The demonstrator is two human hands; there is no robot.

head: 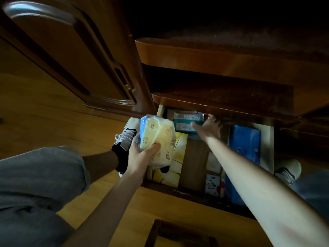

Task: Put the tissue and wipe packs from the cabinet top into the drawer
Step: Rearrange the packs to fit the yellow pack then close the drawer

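A dim room is showing warm wooden furniture and a yellowish wood floor filling the left and bottom of the frame. A dark cabinet door is running across the upper left, and two brown shelf edges are crossing the upper right above an open drawer in the centre right.

The left hand, at centre frame, is curling its fingers around a pale yellow tissue pack, with a blue-edged pack pressed behind it; both are hovering over the drawer's left edge. The right hand is reaching into the back of the drawer, fingers spread and resting on a teal wipe pack lying there; whether it is gripping it cannot be told.

Inside the drawer are lying a yellow box at left, a blue pack at right, and small white packets near the front. Grey trouser legs and a black-and-white sneaker are showing at left, another shoe at right.
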